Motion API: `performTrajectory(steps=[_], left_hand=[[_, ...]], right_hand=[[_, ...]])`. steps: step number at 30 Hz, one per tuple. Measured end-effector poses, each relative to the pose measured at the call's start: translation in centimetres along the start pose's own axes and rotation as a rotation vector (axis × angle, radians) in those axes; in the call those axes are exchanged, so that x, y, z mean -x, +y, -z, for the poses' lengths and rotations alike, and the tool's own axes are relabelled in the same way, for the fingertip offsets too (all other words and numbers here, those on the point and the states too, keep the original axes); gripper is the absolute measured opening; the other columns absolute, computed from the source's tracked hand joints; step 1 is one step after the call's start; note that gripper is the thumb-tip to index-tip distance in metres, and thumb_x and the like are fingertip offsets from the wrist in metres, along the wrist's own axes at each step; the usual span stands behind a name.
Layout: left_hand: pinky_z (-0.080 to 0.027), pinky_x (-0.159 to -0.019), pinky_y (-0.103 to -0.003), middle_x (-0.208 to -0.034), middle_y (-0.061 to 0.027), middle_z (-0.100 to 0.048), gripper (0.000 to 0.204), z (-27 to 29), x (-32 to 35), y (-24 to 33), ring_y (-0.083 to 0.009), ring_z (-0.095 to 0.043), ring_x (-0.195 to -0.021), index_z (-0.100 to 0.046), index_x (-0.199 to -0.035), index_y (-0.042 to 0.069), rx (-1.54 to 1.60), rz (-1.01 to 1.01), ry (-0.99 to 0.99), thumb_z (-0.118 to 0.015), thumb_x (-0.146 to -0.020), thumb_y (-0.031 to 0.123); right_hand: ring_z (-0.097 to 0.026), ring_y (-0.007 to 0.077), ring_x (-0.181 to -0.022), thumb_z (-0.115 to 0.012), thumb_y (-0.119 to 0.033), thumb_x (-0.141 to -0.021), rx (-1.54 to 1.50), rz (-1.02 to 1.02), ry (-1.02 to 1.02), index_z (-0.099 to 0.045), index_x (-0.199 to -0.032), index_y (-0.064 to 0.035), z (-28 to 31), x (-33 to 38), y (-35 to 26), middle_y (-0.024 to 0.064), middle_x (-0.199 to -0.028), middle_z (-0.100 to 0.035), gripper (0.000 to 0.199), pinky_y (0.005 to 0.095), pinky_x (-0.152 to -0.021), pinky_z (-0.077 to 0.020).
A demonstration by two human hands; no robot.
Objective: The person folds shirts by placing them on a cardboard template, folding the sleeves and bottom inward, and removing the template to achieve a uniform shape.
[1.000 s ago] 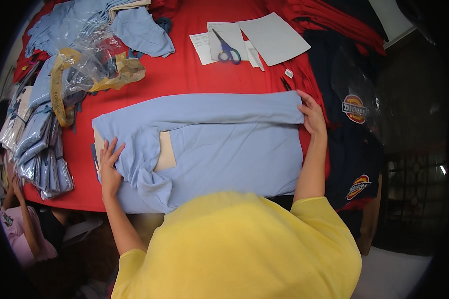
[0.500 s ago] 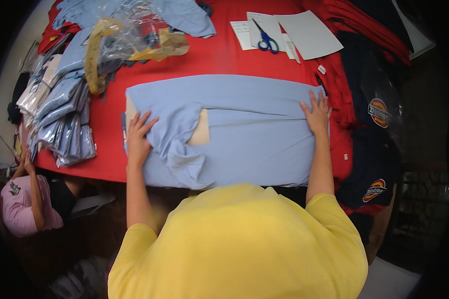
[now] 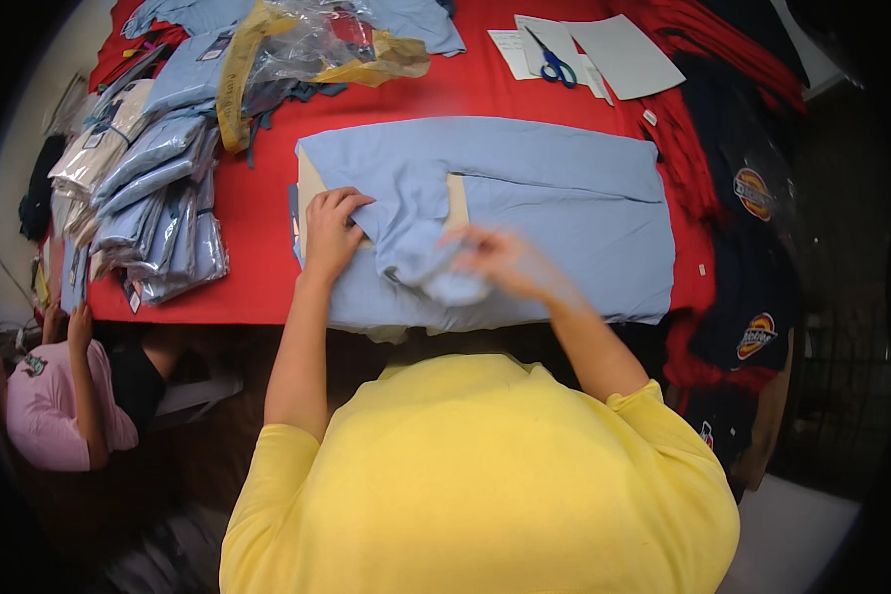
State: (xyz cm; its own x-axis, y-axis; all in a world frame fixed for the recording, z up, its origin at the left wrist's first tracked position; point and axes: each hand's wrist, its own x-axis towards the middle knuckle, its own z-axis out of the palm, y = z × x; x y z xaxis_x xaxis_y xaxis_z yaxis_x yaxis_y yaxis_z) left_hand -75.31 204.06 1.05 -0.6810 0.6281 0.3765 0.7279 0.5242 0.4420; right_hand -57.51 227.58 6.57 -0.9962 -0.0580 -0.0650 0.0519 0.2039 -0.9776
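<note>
I see the left hand (image 3: 332, 233) with fingers pressed flat, apart, on the light-blue shirt (image 3: 554, 208), which lies across the red desk (image 3: 257, 213), long axis left-right. Just right of those fingers, the blurred right hand (image 3: 495, 262) reaches the bunched sleeve (image 3: 431, 262); its grip I cannot tell.

Matt light-blue cloth shirt (image 3: 554, 198), red cloth table cover (image 3: 257, 238) — glossy crinkled clear plastic bags (image 3: 307, 49), smooth grey paper sheet (image 3: 624, 54)

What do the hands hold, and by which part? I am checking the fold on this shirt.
The left hand presses flat on the light blue shirt; the blurred right hand is at its sleeve, grip unclear.
</note>
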Motion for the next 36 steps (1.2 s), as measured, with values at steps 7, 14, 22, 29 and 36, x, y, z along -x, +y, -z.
performTrajectory(steps=[7,14,22,29,36], left_hand=[[-0.032,-0.100,-0.042,-0.111,-0.0075,-0.062,0.055,2.1,-2.9,0.6,-0.0276,-0.051,-0.108,-0.059,-0.119,0.009,0.043,0.141,-0.213,-0.078,-0.070,0.022],[-0.032,-0.101,-0.041,-0.116,-0.0111,-0.060,0.071,2.1,-2.0,0.2,-0.0282,-0.049,-0.110,-0.050,-0.131,0.012,0.106,0.185,-0.167,-0.080,-0.068,0.022],[-0.032,-0.101,-0.041,-0.110,-0.0120,-0.060,0.068,1.2,-1.1,-0.9,-0.0295,-0.049,-0.105,-0.054,-0.128,0.013,0.197,0.128,-0.076,-0.081,-0.067,0.020],[-0.034,-0.098,-0.040,-0.104,-0.0089,-0.061,0.061,0.7,-1.6,-0.1,-0.0285,-0.051,-0.104,-0.057,-0.121,0.010,0.193,0.134,-0.051,-0.082,-0.066,0.020],[-0.039,-0.094,-0.039,-0.100,-0.0090,-0.064,0.050,0.4,-0.3,-0.6,-0.0274,-0.056,-0.099,-0.059,-0.115,0.006,0.073,0.046,0.049,-0.079,-0.072,0.021]], right_hand=[[-0.051,0.0068,-0.053,-0.054,-0.032,-0.096,-0.095,-0.432,0.731,-0.063,-0.099,-0.0047,8.6,7.1,4.3,0.0025,-0.074,-0.062,0.029,0.0247,-0.048,-0.0416],[-0.061,0.0178,-0.076,-0.066,-0.019,-0.087,0.385,0.083,0.843,-0.060,-0.118,-0.0036,2.7,-3.5,5.1,0.0099,-0.096,-0.066,0.035,0.0283,-0.067,-0.0484],[-0.060,0.0382,-0.098,-0.069,-0.010,-0.080,0.521,0.103,0.812,-0.066,-0.103,0.0010,5.5,-8.5,1.0,0.0205,-0.104,-0.063,0.025,0.0408,-0.086,-0.0471],[-0.055,0.0390,-0.107,-0.067,-0.015,-0.083,0.751,0.087,0.884,-0.064,-0.103,0.0019,3.6,-1.2,5.0,0.0225,-0.107,-0.060,0.026,0.0438,-0.088,-0.0448],[-0.063,0.0327,-0.090,-0.057,-0.053,-0.088,0.575,-0.510,-0.252,-0.066,-0.099,0.0030,-9.2,8.6,7.2,0.0225,-0.095,-0.067,0.058,0.0421,-0.084,-0.0468]])
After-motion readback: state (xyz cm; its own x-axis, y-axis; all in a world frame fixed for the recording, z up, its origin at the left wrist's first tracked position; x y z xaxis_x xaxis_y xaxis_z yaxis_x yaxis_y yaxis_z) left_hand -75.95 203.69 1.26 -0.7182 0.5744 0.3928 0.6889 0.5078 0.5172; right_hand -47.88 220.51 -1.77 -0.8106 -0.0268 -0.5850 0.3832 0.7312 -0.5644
